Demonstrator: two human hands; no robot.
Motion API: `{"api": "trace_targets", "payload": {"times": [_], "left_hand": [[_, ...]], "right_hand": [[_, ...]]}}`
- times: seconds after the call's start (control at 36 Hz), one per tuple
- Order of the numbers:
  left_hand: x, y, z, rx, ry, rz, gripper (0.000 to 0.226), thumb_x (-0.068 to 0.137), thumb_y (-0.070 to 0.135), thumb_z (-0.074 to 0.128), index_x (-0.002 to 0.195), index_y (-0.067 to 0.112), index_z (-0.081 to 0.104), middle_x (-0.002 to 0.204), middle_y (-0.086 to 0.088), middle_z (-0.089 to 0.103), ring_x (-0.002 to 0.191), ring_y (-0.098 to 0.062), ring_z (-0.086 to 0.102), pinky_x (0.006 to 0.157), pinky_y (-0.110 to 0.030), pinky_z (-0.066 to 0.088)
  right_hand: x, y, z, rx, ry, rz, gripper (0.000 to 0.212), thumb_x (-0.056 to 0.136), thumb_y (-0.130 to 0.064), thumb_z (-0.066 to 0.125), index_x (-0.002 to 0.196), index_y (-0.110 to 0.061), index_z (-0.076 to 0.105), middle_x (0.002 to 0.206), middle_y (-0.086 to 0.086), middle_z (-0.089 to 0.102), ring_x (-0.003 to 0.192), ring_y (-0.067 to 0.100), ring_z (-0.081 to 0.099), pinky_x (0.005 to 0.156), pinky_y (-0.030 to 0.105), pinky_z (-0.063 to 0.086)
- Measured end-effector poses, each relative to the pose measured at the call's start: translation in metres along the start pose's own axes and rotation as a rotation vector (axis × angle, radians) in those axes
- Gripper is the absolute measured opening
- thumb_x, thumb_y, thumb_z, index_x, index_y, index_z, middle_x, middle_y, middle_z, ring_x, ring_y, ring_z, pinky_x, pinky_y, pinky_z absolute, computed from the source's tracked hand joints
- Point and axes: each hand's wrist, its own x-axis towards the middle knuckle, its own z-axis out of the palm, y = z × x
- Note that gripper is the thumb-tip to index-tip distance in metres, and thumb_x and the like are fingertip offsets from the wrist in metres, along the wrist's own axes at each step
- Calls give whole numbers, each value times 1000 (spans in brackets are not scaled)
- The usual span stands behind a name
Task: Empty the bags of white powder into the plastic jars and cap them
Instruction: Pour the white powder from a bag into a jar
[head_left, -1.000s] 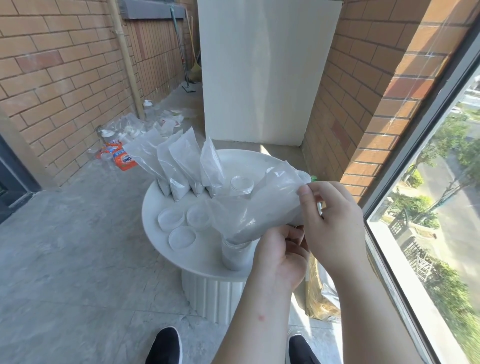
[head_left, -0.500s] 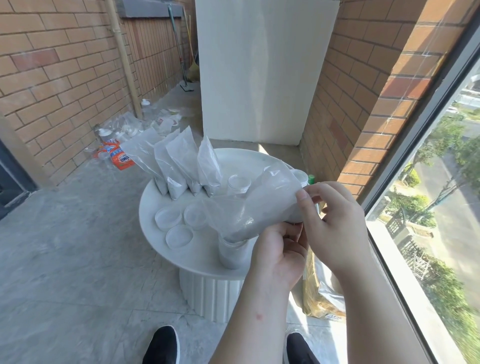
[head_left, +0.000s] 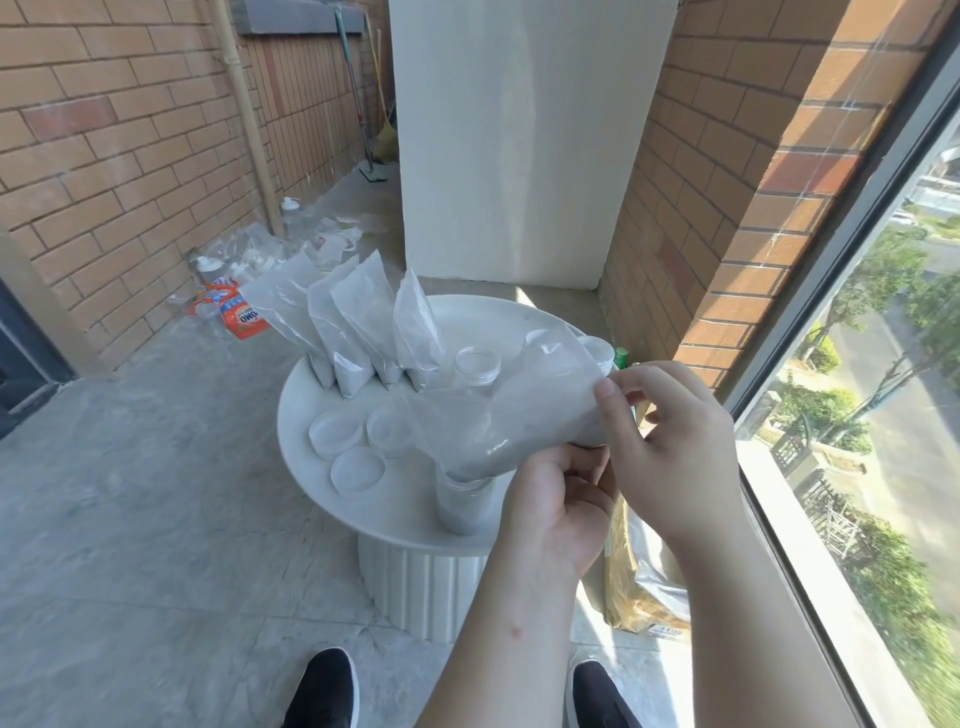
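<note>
**Powder bag (head_left: 519, 415) tilted over a jar (head_left: 462, 506) at the near edge of the surface**

Both hands hold the powder bag. The left hand (head_left: 556, 499) is curled round its underside close to the low end. The right hand (head_left: 670, 431) pinches the raised end between thumb and fingers. The bag slopes down to the left, with its low corner at the mouth of the jar. That jar stands upright near the front rim of the round white surface (head_left: 296, 415) and looks partly filled with pale powder.

Three lids (head_left: 358, 470) lie flat and close together just left of the jar. At the back left of the surface, four full bags (head_left: 363, 317) stand in a leaning row. A second jar (head_left: 475, 366) stands right behind the held bag. On the floor a brown paper sack (head_left: 639, 597) sits against the pedestal on the right. An orange packet (head_left: 239, 312) and some clear plastic bottles (head_left: 218, 265) lie along the brick wall. A broom (head_left: 371, 156) leans in the far corner, and a window (head_left: 883, 415) runs down the right side.

I cannot make out whether powder is running. The left hand covers the jar's right side. Further jars (head_left: 597, 348) show only their rims above the bag, so they cannot be counted. A green cap (head_left: 622, 356) peeks out beside the right thumb, and whatever it belongs to is hidden. The forearms cross in front of the sack. Two black shoes (head_left: 324, 686) are cut off by the bottom edge.
</note>
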Motion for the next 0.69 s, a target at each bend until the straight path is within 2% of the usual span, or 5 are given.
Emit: {"api": "trace_targets", "payload": {"times": [0.17, 0.28, 0.44, 0.58, 0.69], "left_hand": [[1, 1, -1, 17, -18, -20, 53, 76, -20, 35, 118, -2, 63, 96, -15, 66, 81, -21, 63, 52, -22, 54], [3, 2, -2, 27, -21, -18, 57, 74, -20, 36, 122, -4, 62, 112, -16, 63, 102, -24, 59, 57, -22, 57], [5, 1, -3, 49, -13, -12, 54, 66, -19, 37, 111, 0, 62, 96, -12, 64, 79, -19, 58, 48, -18, 51], [8, 2, -5, 54, -20, -18, 74, 54, -15, 44, 126, -4, 60, 116, -15, 58, 95, -22, 54, 53, -20, 53], [8, 3, -6, 68, -17, -26, 65, 61, -17, 41, 121, -3, 62, 105, -13, 64, 91, -19, 57, 56, -19, 50]], "right_hand": [[0, -2, 3, 3, 34, -46, 10, 96, -17, 65, 88, -14, 68, 89, -4, 62, 81, 11, 55, 68, 24, 43], [0, -5, 5, -24, 84, -49, 16, 97, -22, 59, 88, -13, 68, 87, -3, 62, 79, 6, 51, 67, 19, 40], [1, -9, 8, -5, 79, -43, 17, 97, -24, 57, 89, -13, 67, 87, -5, 62, 81, 4, 51, 69, 20, 39], [1, -8, 10, -9, 91, -41, 18, 98, -24, 55, 88, -13, 66, 87, -4, 62, 82, 8, 53, 70, 26, 42], [1, -11, 10, -14, 119, -55, 17, 99, -21, 56, 88, -12, 66, 86, -3, 61, 81, 8, 51, 69, 25, 40]]}}
